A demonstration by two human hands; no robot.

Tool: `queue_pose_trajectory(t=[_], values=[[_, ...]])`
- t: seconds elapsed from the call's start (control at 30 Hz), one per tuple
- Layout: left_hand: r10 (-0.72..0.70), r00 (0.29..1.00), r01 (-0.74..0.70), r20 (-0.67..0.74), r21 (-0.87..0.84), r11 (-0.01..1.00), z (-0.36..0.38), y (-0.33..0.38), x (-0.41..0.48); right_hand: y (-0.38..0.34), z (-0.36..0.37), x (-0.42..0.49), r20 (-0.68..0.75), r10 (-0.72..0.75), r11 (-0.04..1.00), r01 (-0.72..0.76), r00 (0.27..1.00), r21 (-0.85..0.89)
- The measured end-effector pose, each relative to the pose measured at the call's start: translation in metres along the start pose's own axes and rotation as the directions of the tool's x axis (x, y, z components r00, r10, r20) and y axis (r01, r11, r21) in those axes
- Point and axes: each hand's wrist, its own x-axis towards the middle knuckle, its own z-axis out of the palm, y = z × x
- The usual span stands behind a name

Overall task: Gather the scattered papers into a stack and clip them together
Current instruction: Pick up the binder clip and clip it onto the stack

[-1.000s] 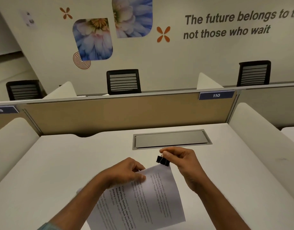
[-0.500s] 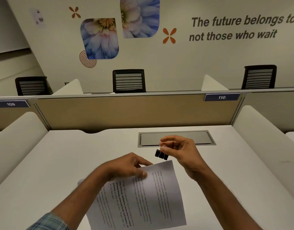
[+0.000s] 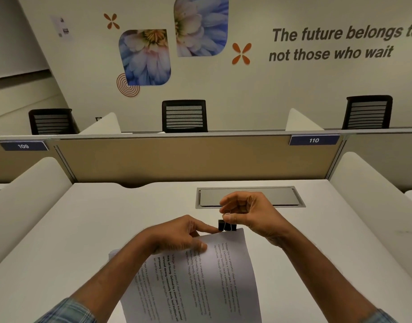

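A stack of printed white papers (image 3: pixel 214 280) lies on the white desk (image 3: pixel 79 234), a little in front of me. My left hand (image 3: pixel 177 236) grips the stack near its far edge, thumb on top and index finger stretched toward the clip. A black binder clip (image 3: pixel 227 225) sits right at the stack's far right corner. My right hand (image 3: pixel 249 213) pinches the clip's silver wire handles from above. Whether the clip's jaws bite the paper I cannot tell.
A grey cable-tray lid (image 3: pixel 250 197) is set into the desk just behind my hands. White side dividers (image 3: pixel 372 203) flank the desk, and a tan partition (image 3: pixel 177 159) closes its far side. Black chairs (image 3: pixel 184 116) stand beyond it.
My right hand has brought the clip down from just above the papers to the stack's far right corner. My left index finger has stretched out toward the clip. The view has shifted slightly.
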Motion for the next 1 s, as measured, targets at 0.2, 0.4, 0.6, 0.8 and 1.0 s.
queue_pose_trajectory(t=[0.2,0.4,0.6,0.8,1.0], values=[[0.006,1.0,-0.005,-0.016,0.025,1.0,0.0001,-0.001,0.0003,0.0016,-0.0058,-0.002,0.038,0.028,1.0,-0.028,0.999,0.005],[0.008,1.0,-0.008,-0.005,0.037,0.999,0.0022,0.0016,-0.0004,0.0029,-0.0086,-0.0018,0.04,0.031,0.999,-0.03,0.999,-0.011],[0.006,1.0,-0.005,-0.012,0.067,0.998,0.0049,0.002,-0.0011,0.0048,-0.006,-0.0029,0.047,0.024,1.0,-0.023,0.999,-0.015],[0.027,1.0,-0.027,-0.004,0.044,0.999,0.0051,0.0017,-0.0057,0.0065,-0.0069,-0.004,0.021,0.018,1.0,-0.018,1.0,-0.004],[0.008,1.0,-0.008,0.003,0.05,0.999,0.0067,0.0039,-0.0087,0.0068,-0.0027,-0.0058,0.028,0.028,0.999,-0.027,0.999,-0.039]])
